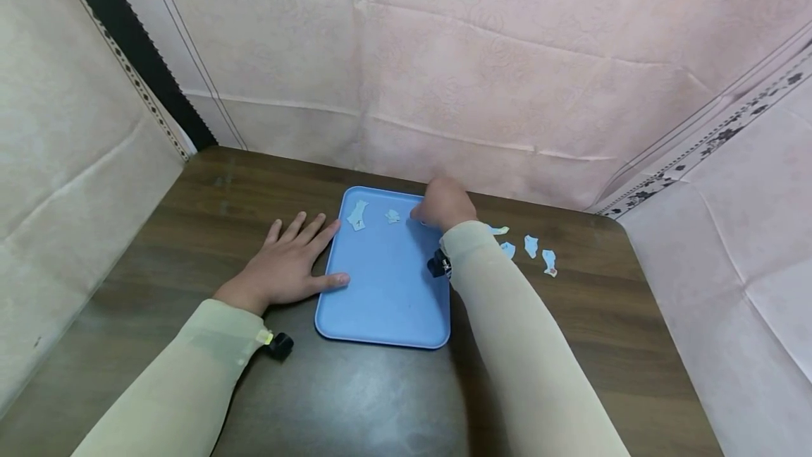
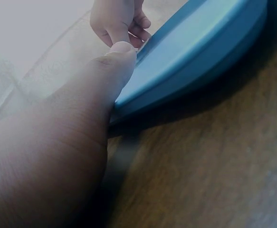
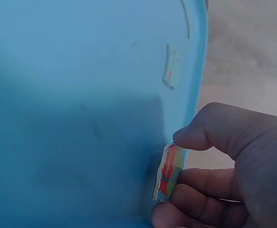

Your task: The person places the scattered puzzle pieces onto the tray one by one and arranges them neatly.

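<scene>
A blue tray (image 1: 387,288) lies on the table. My left hand (image 1: 282,266) is spread with straight fingers at its left side, the thumb over the rim. At the tray's far right corner, my right hand (image 1: 444,204) pinches a small flat cutout piece (image 3: 167,173) between thumb and fingers. This piece has red and green print and stands tilted on its edge in the right wrist view. Two pale blue pieces lie inside the tray near the far rim: a longer one marked with a figure (image 1: 357,216) and a smaller ragged one (image 1: 392,216).
To the right of the tray, several more pale blue pieces (image 1: 531,246) are scattered on the brown wooden table (image 1: 590,316), partly behind my right sleeve. Light patterned cloth (image 1: 444,76) hangs along the table's back and sides.
</scene>
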`<state>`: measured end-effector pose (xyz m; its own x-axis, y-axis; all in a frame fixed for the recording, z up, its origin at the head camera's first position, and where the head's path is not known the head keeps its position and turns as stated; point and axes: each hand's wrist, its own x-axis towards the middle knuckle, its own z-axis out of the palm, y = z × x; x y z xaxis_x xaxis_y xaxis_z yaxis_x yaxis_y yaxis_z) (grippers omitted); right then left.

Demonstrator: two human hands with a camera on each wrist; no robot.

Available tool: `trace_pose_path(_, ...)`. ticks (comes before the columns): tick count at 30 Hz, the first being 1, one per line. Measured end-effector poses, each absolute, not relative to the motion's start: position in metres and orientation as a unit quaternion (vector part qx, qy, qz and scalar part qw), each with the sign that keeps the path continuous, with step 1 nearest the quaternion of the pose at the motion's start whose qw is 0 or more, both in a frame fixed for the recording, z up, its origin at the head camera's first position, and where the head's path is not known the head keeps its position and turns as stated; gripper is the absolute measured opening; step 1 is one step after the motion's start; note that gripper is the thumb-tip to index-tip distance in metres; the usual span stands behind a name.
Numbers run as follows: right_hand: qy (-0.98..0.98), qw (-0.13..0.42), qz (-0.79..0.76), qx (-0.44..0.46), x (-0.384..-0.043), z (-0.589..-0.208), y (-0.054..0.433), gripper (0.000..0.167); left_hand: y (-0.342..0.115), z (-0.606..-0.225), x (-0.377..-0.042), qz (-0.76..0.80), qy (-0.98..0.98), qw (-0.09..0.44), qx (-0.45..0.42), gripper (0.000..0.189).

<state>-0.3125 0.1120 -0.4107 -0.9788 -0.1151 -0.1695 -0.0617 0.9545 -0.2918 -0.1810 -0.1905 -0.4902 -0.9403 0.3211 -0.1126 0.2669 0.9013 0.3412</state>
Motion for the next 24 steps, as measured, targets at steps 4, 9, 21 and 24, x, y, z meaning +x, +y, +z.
trace_pose_path(4,0.985,0.097,-0.138,-0.035,-0.313,-0.416,0.112,0.026,-0.191,-0.490,-0.180,0.161,0.972,0.081,0.151,0.115)
trace_pose_path(9,0.986,0.105,-0.129,-0.023,-0.315,-0.420,0.111,0.029,-0.190,-0.489,-0.179,0.166,0.971,0.075,0.155,0.117)
trace_pose_path(21,0.985,0.104,-0.136,-0.026,-0.312,-0.422,0.114,0.028,-0.190,-0.486,-0.177,0.172,0.970,0.075,0.155,0.115)
trace_pose_path(24,0.985,0.100,-0.138,-0.030,-0.312,-0.423,0.116,0.026,-0.190,-0.488,-0.178,0.170,0.970,0.075,0.155,0.117)
